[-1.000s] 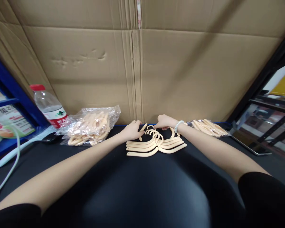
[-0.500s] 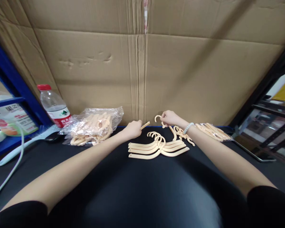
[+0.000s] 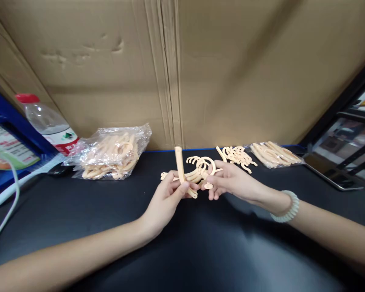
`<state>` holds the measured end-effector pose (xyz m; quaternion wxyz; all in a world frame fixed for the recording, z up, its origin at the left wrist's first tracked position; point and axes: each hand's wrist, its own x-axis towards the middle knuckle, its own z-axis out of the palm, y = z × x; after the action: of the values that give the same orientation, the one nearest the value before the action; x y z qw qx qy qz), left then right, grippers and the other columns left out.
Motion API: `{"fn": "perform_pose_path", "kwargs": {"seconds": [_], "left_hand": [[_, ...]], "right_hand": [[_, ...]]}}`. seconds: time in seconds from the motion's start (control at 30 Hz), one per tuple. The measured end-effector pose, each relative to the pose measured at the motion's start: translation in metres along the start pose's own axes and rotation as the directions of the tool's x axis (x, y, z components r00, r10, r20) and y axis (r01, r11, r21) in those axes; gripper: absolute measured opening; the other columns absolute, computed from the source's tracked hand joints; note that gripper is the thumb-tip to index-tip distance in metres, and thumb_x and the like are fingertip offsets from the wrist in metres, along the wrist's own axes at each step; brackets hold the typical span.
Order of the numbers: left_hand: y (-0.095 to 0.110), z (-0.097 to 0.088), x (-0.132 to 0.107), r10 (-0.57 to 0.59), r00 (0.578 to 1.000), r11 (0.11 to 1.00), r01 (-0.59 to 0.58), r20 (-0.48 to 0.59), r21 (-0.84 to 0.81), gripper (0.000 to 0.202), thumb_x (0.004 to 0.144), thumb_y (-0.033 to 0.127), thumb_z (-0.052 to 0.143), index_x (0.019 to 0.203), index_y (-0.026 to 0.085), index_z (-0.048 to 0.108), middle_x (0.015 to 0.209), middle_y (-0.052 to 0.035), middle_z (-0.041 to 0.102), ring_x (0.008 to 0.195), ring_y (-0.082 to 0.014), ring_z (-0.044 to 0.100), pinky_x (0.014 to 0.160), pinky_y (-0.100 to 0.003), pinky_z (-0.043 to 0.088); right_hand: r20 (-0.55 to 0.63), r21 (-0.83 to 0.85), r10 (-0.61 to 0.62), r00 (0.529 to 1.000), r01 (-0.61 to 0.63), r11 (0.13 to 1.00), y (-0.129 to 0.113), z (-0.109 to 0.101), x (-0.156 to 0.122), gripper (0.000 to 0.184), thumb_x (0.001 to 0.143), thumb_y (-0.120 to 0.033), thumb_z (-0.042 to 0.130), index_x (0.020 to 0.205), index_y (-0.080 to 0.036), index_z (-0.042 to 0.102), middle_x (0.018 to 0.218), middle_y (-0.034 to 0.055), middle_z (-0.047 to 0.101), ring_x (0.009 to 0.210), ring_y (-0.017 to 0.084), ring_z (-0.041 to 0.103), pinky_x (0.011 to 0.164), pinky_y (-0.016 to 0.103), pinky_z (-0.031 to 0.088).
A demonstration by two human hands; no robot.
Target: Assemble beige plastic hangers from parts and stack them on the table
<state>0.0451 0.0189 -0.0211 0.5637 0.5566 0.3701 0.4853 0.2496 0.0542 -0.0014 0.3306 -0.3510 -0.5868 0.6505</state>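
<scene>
My left hand is closed around a beige hanger arm, which stands tilted upward with its holed end low between the fingers. Beside it, my right hand pinches a beige hanger hook, its curve up and its base pointing down. The two pieces are close, but I cannot tell whether they touch. Just behind the hands lies a row of assembled hangers, partly hidden by them. Farther back on the right is a pile of loose hooks with a loose hanger arm.
Plastic bags of hanger parts lie at the left, and another bag at the right beside a phone-like flat device. A red-capped bottle and a white cable are at the far left. Cardboard walls the back.
Both hands have come back toward me and together in front of the assembled hangers, the left with the hanger arm, the right with the hook. The view has shifted slightly.
</scene>
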Motion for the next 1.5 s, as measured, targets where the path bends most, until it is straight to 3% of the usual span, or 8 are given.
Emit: {"fn": "perform_pose_path", "kwargs": {"seconds": [0.1, 0.2, 0.53, 0.67, 0.83, 1.13, 1.33, 1.5], "left_hand": [[-0.009, 0.003, -0.004, 0.003, 0.998, 0.998, -0.007, -0.06, -0.055, 0.027, 0.081, 0.036, 0.071, 0.092, 0.019, 0.053, 0.092, -0.0038, 0.069, 0.088, -0.0182, 0.067, 0.08, -0.032, 0.055], [-0.013, 0.001, -0.004, 0.039, 0.993, 0.999, -0.043, -0.113, -0.027, 0.028, 0.075, 0.03, 0.077, 0.085, 0.019, 0.053, 0.085, -0.0011, 0.069, 0.086, -0.0187, 0.069, 0.081, -0.032, 0.056], [-0.013, -0.002, -0.006, 0.121, 0.978, 0.99, -0.108, -0.169, 0.086, 0.017, 0.075, 0.023, 0.074, 0.083, 0.017, 0.06, 0.085, -0.0024, 0.071, 0.085, -0.0195, 0.071, 0.083, -0.031, 0.057], [-0.01, 0.0, -0.008, 0.154, 0.976, 0.98, -0.131, -0.156, 0.148, 0.012, 0.077, 0.02, 0.073, 0.081, 0.017, 0.062, 0.083, -0.0019, 0.071, 0.084, -0.0191, 0.071, 0.079, -0.03, 0.058], [-0.008, 0.001, -0.012, 0.195, 0.971, 0.969, -0.17, -0.136, 0.181, 0.009, 0.079, 0.018, 0.072, 0.08, 0.018, 0.063, 0.083, -0.0017, 0.072, 0.082, -0.0177, 0.071, 0.077, -0.028, 0.058], [-0.007, 0.002, -0.014, 0.224, 0.961, 0.939, -0.168, -0.164, 0.299, 0.011, 0.08, 0.027, 0.071, 0.081, 0.019, 0.063, 0.084, -0.0031, 0.07, 0.083, -0.0211, 0.069, 0.078, -0.033, 0.059], [-0.011, 0.0, -0.015, 0.232, 0.966, 0.935, -0.189, -0.115, 0.3, 0.008, 0.083, 0.025, 0.067, 0.082, 0.02, 0.062, 0.083, -0.0023, 0.069, 0.08, -0.0185, 0.068, 0.073, -0.029, 0.057], [-0.01, 0.001, -0.016, 0.235, 0.966, 0.909, -0.179, -0.108, 0.377, 0.009, 0.082, 0.028, 0.067, 0.08, 0.02, 0.063, 0.081, -0.0033, 0.069, 0.078, -0.02, 0.068, 0.069, -0.029, 0.056]], "right_hand": [[-0.02, 0.076, -0.049, 0.999, 0.05, 0.996, 0.015, 0.004, -0.001, 0.029, 0.071, -0.03, 0.081, 0.085, -0.015, 0.061, 0.078, 0.0029, 0.07, 0.068, 0.013, 0.068, 0.065, 0.025, 0.055], [-0.041, 0.104, -0.054, 0.998, 0.058, 0.993, 0.026, 0.007, -0.001, 0.023, 0.073, -0.03, 0.08, 0.084, -0.014, 0.068, 0.076, 0.0045, 0.071, 0.072, 0.014, 0.067, 0.068, 0.026, 0.054], [-0.076, 0.179, -0.022, 0.997, 0.035, 0.983, 0.03, 0.008, -0.001, 0.018, 0.071, -0.027, 0.082, 0.078, -0.015, 0.071, 0.078, 0.002, 0.068, 0.074, 0.011, 0.062, 0.061, 0.019, 0.049], [-0.046, 0.231, 0.02, 0.999, -0.009, 0.973, 0.033, 0.008, -0.004, 0.019, 0.073, -0.029, 0.081, 0.083, -0.016, 0.071, 0.095, 0.0049, 0.069, 0.087, 0.014, 0.064, 0.068, 0.022, 0.053], [0.018, 0.239, 0.031, 0.999, -0.034, 0.97, 0.032, 0.009, -0.007, 0.019, 0.077, -0.03, 0.078, 0.086, -0.015, 0.07, 0.093, 0.0062, 0.07, 0.088, 0.016, 0.068, 0.077, 0.027, 0.056], [0.054, 0.259, 0.011, 0.999, -0.024, 0.966, 0.034, 0.008, -0.006, 0.019, 0.078, -0.03, 0.078, 0.086, -0.016, 0.069, 0.094, 0.0062, 0.07, 0.092, 0.02, 0.069, 0.085, 0.033, 0.056], [0.052, 0.239, -0.004, 0.999, -0.008, 0.971, 0.034, 0.01, -0.007, 0.021, 0.078, -0.032, 0.078, 0.087, -0.015, 0.069, 0.094, 0.0063, 0.071, 0.089, 0.018, 0.069, 0.082, 0.031, 0.056], [0.0, 0.163, -0.048, 0.999, 0.048, 0.985, 0.034, 0.013, -0.006, 0.023, 0.075, -0.034, 0.079, 0.081, -0.015, 0.067, 0.083, 0.0048, 0.071, 0.077, 0.016, 0.07, 0.073, 0.029, 0.057]]}}
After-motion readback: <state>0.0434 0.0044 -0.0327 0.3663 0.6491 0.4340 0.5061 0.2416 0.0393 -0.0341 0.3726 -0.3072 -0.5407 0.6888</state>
